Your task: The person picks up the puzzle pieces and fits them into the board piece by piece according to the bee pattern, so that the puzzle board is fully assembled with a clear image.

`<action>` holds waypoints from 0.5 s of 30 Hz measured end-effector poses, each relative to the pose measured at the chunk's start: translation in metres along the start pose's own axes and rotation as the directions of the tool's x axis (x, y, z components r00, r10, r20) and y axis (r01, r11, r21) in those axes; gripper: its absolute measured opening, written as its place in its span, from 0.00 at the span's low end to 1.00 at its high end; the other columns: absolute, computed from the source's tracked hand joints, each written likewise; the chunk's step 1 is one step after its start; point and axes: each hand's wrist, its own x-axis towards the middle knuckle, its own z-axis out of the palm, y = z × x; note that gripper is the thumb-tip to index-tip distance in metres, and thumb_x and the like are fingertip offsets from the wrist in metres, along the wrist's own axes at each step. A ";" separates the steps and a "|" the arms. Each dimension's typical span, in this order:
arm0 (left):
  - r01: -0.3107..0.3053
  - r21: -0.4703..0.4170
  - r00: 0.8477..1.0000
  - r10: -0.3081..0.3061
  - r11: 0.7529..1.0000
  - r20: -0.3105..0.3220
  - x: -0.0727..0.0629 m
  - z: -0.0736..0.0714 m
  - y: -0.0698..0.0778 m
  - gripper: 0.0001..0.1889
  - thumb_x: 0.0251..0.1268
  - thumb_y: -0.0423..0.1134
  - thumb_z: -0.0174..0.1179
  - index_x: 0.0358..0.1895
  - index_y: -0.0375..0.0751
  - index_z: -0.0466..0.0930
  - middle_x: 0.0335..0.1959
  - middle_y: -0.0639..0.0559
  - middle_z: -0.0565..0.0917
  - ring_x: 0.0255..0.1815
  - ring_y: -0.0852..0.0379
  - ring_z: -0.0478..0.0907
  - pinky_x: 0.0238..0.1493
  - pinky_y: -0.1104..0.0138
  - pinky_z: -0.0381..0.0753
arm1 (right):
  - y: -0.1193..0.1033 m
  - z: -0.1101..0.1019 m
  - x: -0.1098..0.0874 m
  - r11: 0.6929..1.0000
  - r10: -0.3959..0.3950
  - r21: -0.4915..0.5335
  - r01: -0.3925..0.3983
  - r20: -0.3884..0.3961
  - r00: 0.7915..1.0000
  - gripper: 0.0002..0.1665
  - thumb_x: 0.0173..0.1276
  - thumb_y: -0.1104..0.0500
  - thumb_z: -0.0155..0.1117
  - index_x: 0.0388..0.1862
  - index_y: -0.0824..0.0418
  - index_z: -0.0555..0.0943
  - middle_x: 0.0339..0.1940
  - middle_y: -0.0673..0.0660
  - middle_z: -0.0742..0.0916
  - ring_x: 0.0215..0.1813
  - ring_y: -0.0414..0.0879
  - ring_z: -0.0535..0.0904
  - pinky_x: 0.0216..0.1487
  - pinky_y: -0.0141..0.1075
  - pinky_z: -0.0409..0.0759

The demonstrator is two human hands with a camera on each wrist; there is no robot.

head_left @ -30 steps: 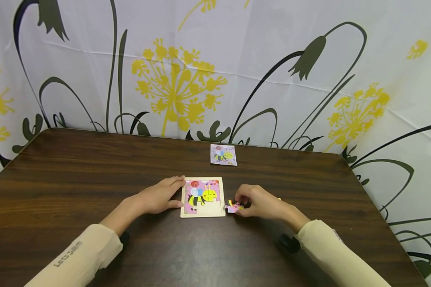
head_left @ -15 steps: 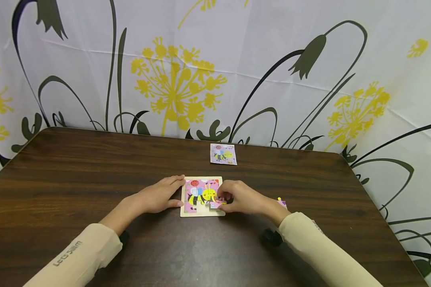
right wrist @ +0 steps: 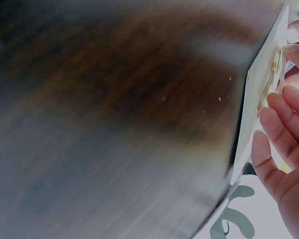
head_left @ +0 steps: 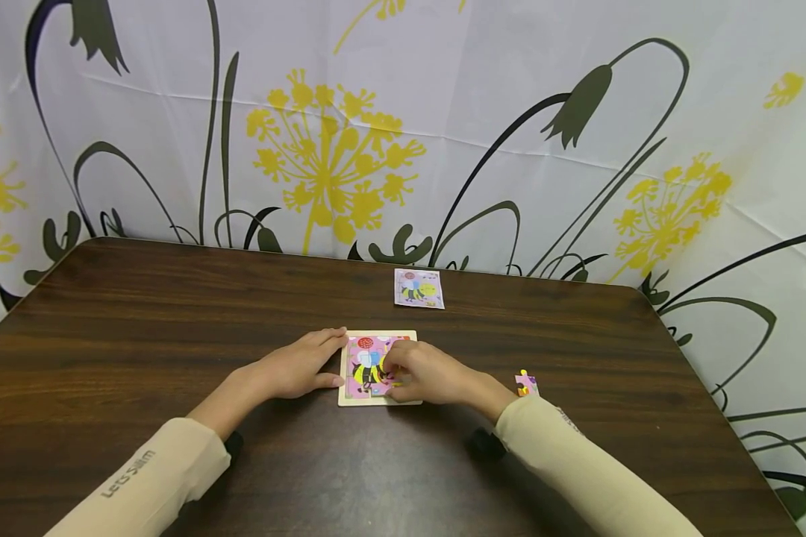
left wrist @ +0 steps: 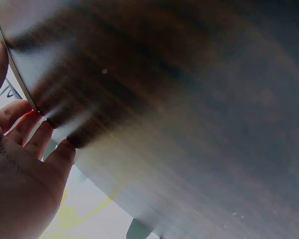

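A square wooden jigsaw puzzle tray (head_left: 349,401) with a pink-and-yellow bee picture lies on the table in the head view. My left hand (head_left: 295,371) rests at its left edge, fingers extended, thumb near the lower left. In the left wrist view the fingertips (left wrist: 34,110) meet the tray's side. My right hand (head_left: 436,374) reaches over the tray's right part and pinches a pink puzzle piece (head_left: 379,390) at the bottom row. That hand covers much of the bee's head. In the right wrist view, thumb and fingers are close over the tray (right wrist: 261,64).
Another puzzle piece (head_left: 527,384) lies on the table to the right, beside the right sleeve (head_left: 544,432). Behind the tray is a printed bee picture card (head_left: 419,289). A flower-patterned cloth (head_left: 483,89) hangs behind the dark wooden table (head_left: 175,298).
My right hand has carried the pinched puzzle piece left, from beside the tray to over its bottom row. The loose piece on the right came into view. My left hand stayed put.
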 end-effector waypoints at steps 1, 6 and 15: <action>-0.001 -0.002 1.000 0.001 1.000 0.001 0.000 0.000 0.000 0.33 0.64 0.46 0.56 0.66 0.29 0.58 0.68 0.34 0.56 0.67 0.38 0.52 0.62 0.47 0.57 | 0.000 0.000 0.001 1.000 0.001 -0.007 -0.001 0.003 1.000 0.12 0.56 0.59 0.67 0.36 0.63 0.79 0.35 0.51 0.79 0.36 0.40 0.71 0.40 0.28 0.71; 0.000 -0.003 1.000 0.000 1.000 0.005 -0.001 -0.002 0.001 0.33 0.64 0.46 0.56 0.66 0.28 0.58 0.68 0.34 0.56 0.67 0.38 0.52 0.62 0.47 0.56 | -0.002 0.001 0.002 1.000 0.006 -0.015 -0.006 0.004 1.000 0.12 0.55 0.59 0.67 0.36 0.63 0.79 0.35 0.51 0.79 0.36 0.40 0.70 0.39 0.28 0.71; -0.007 0.002 1.000 0.007 1.000 0.001 -0.001 -0.001 0.000 0.33 0.64 0.46 0.55 0.66 0.28 0.58 0.68 0.35 0.57 0.67 0.38 0.52 0.62 0.47 0.57 | -0.003 0.002 0.002 1.000 0.025 -0.020 -0.024 0.021 0.999 0.13 0.56 0.59 0.68 0.37 0.62 0.78 0.36 0.50 0.77 0.35 0.40 0.70 0.37 0.28 0.70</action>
